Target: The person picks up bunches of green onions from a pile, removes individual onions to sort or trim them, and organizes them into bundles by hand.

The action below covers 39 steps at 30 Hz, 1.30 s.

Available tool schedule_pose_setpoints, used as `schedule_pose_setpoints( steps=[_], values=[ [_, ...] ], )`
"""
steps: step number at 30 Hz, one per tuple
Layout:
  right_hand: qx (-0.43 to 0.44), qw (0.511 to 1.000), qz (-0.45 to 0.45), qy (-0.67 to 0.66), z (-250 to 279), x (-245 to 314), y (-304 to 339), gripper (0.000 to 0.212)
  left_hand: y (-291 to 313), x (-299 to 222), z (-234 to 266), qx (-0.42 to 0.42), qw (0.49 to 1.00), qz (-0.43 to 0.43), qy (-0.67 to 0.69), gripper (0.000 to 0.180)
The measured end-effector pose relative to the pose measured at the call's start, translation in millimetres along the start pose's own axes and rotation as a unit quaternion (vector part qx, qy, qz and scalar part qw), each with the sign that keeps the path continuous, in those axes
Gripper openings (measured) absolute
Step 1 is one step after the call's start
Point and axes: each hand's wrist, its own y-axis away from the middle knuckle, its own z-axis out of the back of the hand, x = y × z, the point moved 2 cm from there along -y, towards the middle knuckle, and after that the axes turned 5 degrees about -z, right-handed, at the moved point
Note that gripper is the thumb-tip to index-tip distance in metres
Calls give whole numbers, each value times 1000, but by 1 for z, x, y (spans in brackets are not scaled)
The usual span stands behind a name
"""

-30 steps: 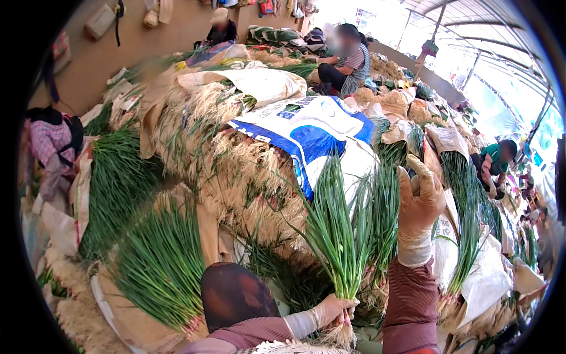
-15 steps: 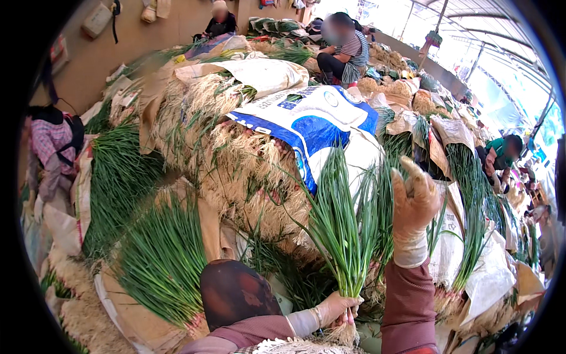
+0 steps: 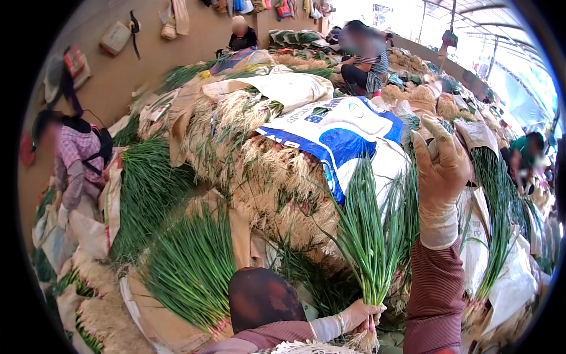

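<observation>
My left hand, in a pale glove, is closed round the lower stalks of a bunch of green onions. The bunch stands upright, its leaves fanning upward and its pinkish bulbs and roots hanging below my fingers. To its right my gloved right hand is raised, fingers bent but apart, with nothing seen in it. Beside my knee, on the left, a larger pile of green onions lies on brown sacking.
A big heap of onions, roots outward, rises ahead under a blue-and-white woven sack. More onions hang over sacks on the right. Co-workers sit at the left, at the back and at the far right.
The view has shifted, so the whole scene sits further right and lower. My left hand still grips the green onions; my right hand remains raised, its fingers slightly more bent.
</observation>
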Motion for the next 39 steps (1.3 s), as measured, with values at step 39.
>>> schedule_pose_setpoints(
  steps=[39],
  values=[
    [258, 621, -681, -290, 155, -6, 275, 27, 24, -28, -34, 81, 985, -105, -109, 20]
  ],
)
